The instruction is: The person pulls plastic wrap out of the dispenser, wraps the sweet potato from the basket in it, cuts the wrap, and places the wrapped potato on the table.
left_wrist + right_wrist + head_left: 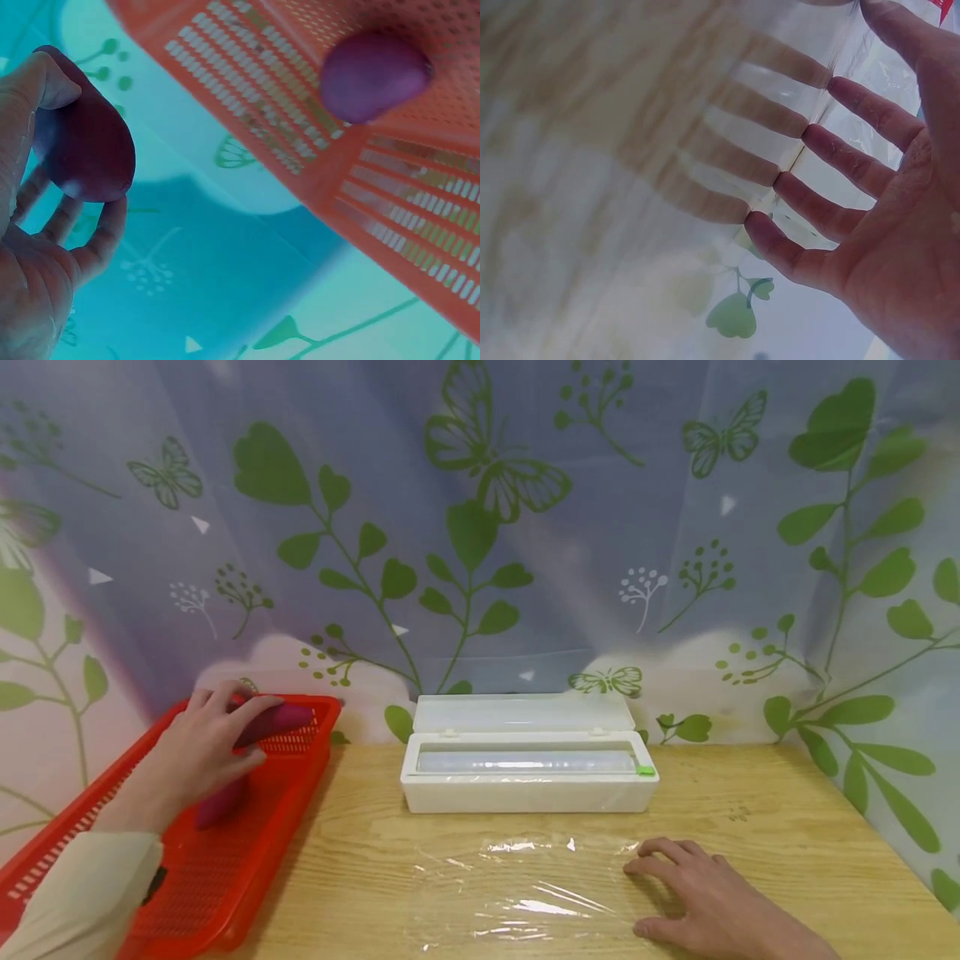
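Note:
My left hand (197,750) grips a purple sweet potato (279,720) above the far end of the red plastic basket (206,889). In the left wrist view, the thumb and fingers curl round this smooth sweet potato (94,146). Another purple sweet potato (222,803) lies in the basket, partly hidden under the hand. A sheet of clear cling film (525,897) spreads over the table in front of its white dispenser box (525,797). Beside the film's right edge, my right hand (708,893) rests its fingertips on the tabletop, fingers spread and holding nothing.
The box lid (525,713) stands raised at the back, with the film roll (525,762) visible inside and a green cutter piece (645,770) at its right end. Behind the wooden table (780,827) hangs a leaf-and-butterfly patterned curtain (525,610). Something small and black (155,885) sits by the left sleeve.

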Action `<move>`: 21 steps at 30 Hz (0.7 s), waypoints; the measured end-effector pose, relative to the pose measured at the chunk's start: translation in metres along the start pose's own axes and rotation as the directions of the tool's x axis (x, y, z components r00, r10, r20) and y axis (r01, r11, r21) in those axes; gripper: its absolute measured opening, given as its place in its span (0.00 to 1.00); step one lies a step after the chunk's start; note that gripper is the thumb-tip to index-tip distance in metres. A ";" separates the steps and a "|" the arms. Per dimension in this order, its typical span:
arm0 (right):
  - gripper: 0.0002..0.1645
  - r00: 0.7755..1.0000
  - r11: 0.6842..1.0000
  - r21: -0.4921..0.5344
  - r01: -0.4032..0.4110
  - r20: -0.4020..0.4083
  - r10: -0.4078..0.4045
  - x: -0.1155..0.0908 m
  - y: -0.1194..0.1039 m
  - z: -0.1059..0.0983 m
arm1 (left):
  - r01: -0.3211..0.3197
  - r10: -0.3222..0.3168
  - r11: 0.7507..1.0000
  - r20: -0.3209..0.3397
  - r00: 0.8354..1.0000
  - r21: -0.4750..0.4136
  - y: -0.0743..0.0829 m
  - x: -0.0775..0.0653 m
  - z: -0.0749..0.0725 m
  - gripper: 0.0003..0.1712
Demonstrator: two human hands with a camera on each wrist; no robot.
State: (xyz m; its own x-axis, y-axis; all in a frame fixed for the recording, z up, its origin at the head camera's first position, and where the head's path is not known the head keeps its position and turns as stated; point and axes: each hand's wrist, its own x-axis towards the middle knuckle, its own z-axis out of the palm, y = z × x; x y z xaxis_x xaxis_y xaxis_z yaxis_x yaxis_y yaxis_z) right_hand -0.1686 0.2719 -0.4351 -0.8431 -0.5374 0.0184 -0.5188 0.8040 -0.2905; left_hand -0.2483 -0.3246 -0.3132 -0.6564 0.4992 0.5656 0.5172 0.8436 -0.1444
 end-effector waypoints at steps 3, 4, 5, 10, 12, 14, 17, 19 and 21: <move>0.34 1.000 1.000 -0.005 0.007 -0.004 -0.007 0.000 0.000 0.000 | -0.027 0.027 1.000 -0.018 0.999 -0.015 0.010 0.005 -0.001 0.36; 0.34 1.000 1.000 -0.006 0.010 -0.005 -0.010 0.000 0.000 -0.001 | -0.029 0.029 0.999 -0.018 0.999 -0.018 0.013 0.006 -0.002 0.36; 0.34 1.000 1.000 -0.011 0.015 -0.008 -0.015 0.000 0.000 -0.001 | -0.031 0.031 0.999 -0.018 0.999 -0.021 0.016 0.007 -0.002 0.36; 0.34 0.999 0.999 -0.036 0.028 -0.014 -0.029 0.000 0.000 -0.001 | -0.012 0.011 0.999 -0.014 1.000 -0.049 0.030 0.011 -0.006 0.38; 0.34 0.999 0.999 -0.042 0.034 -0.019 -0.035 0.000 0.000 -0.001 | -0.007 0.005 0.998 -0.022 1.000 -0.058 0.035 0.013 -0.008 0.38; 0.34 0.999 0.998 -0.045 0.040 -0.024 -0.041 0.000 0.000 -0.001 | -0.005 0.003 0.998 -0.031 1.000 -0.066 0.041 0.015 -0.010 0.38; 0.33 0.998 0.998 -0.044 0.046 -0.030 -0.047 0.000 0.000 -0.001 | -0.016 0.013 0.997 -0.048 0.999 -0.072 0.049 0.017 -0.013 0.37; 0.33 0.998 0.997 -0.053 0.048 -0.035 -0.050 0.000 -0.001 -0.001 | -0.030 0.025 0.997 -0.060 0.998 -0.077 0.054 0.019 -0.014 0.36; 0.33 0.998 0.998 -0.053 0.046 -0.037 -0.048 0.000 -0.001 -0.001 | -0.044 0.038 0.996 -0.073 0.997 -0.083 0.059 0.020 -0.016 0.36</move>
State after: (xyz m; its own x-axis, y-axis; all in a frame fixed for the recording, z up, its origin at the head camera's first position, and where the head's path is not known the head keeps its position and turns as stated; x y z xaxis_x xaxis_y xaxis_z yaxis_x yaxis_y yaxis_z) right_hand -0.1680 0.2717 -0.4340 -0.8219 -0.5657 0.0676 -0.5638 0.7907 -0.2386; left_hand -0.2225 -0.2679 -0.2972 -0.5942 0.5154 0.6175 0.5895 0.8013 -0.1016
